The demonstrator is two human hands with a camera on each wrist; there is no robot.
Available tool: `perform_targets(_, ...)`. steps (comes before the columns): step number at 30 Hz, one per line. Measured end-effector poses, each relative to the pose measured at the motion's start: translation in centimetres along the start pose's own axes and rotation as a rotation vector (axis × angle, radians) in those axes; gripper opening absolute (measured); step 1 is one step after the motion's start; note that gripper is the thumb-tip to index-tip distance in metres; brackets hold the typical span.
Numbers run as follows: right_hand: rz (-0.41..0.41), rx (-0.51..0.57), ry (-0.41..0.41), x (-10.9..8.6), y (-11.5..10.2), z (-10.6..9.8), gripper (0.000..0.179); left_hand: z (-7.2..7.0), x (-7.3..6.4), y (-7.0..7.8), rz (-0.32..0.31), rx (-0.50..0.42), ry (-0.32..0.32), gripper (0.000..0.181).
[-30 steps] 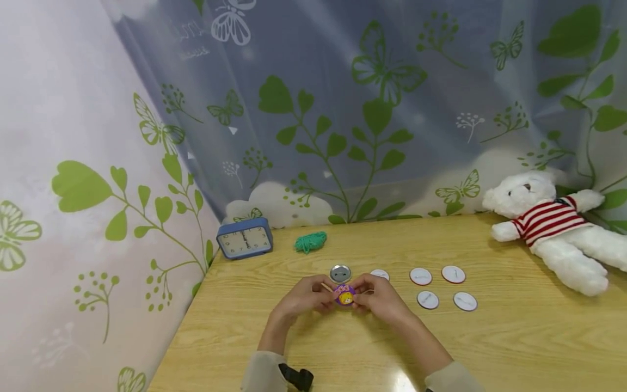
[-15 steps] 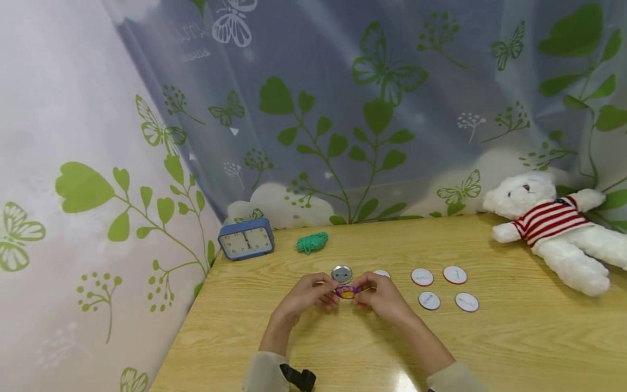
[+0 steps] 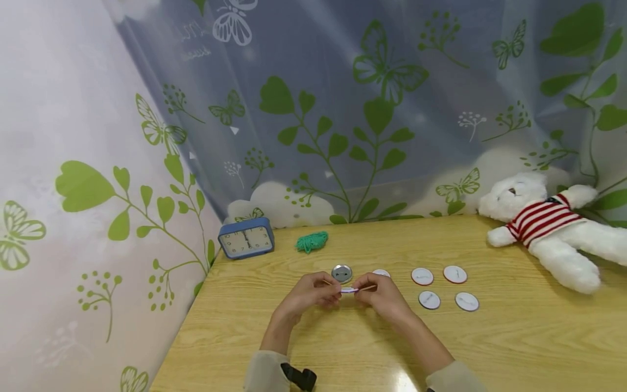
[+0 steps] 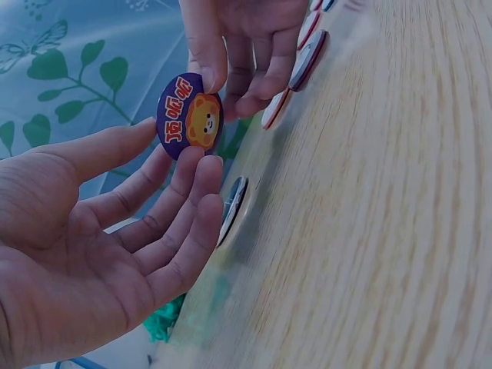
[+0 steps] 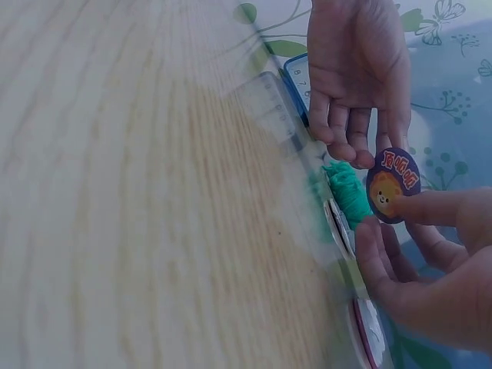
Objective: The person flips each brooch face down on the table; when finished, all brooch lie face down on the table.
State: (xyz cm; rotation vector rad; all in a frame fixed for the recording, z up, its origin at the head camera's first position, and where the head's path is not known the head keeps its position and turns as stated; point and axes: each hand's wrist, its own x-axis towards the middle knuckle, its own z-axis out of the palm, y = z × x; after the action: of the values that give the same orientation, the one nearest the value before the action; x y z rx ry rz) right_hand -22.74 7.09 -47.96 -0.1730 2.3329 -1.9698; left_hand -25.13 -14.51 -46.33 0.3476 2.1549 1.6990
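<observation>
Between my hands, raised over the table, is a round purple pin badge (image 3: 349, 290) with an orange cartoon lion and red lettering. My left hand (image 3: 309, 294) pinches one edge of it. My right hand (image 3: 381, 295) pinches the opposite edge, thumb on the printed face in the right wrist view. The badge (image 4: 188, 119) shows its printed face to both wrist cameras, while the head view catches it nearly edge-on, with a strip of white back. Just beyond the hands lies a silver badge back (image 3: 341, 274) with a pin.
Several white-backed badges (image 3: 422, 276) lie face down to the right, one partly hidden behind my right hand. A blue clock (image 3: 246, 238) and a bundle of green yarn (image 3: 311, 242) stand at the back left. A white teddy bear (image 3: 548, 223) leans at the right.
The badge has tipped between my fingers: its printed face was toward the head camera, and now its edge and white back show. The teddy bear has shifted slightly left.
</observation>
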Motion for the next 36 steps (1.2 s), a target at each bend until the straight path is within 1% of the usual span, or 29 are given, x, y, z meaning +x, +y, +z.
perform_targets(7, 0.018, 0.032, -0.022, -0.15, -0.07, -0.02, 0.012, 0.06, -0.02, -0.05, -0.001, -0.014, 0.003, 0.025)
perform_targets(11, 0.023, 0.044, -0.043, -0.20, -0.12, 0.00, 0.016, 0.00, -0.10, -0.02, -0.006, -0.006, 0.009, 0.026)
perform_targets(16, 0.022, 0.068, -0.069, -0.29, -0.20, -0.02, 0.021, -0.10, -0.13, 0.00, -0.019, -0.002, 0.012, 0.034)
perform_targets(20, 0.025, 0.091, -0.080, -0.29, -0.08, -0.02, 0.021, -0.13, -0.12, -0.06, -0.022, 0.008, 0.013, 0.039)
perform_targets(30, 0.035, 0.155, -0.087, -0.20, 0.16, 0.09, 0.015, 0.08, 0.01, -0.03, -0.004, 0.066, 0.044, 0.026)
perform_targets(33, 0.033, 0.169, -0.084, -0.14, 0.21, 0.11, 0.015, 0.10, 0.08, -0.04, -0.001, 0.066, 0.043, 0.025)
perform_targets(36, 0.034, 0.178, -0.075, -0.05, 0.29, 0.16, 0.015, 0.12, 0.14, -0.10, -0.006, 0.049, 0.039, 0.024)
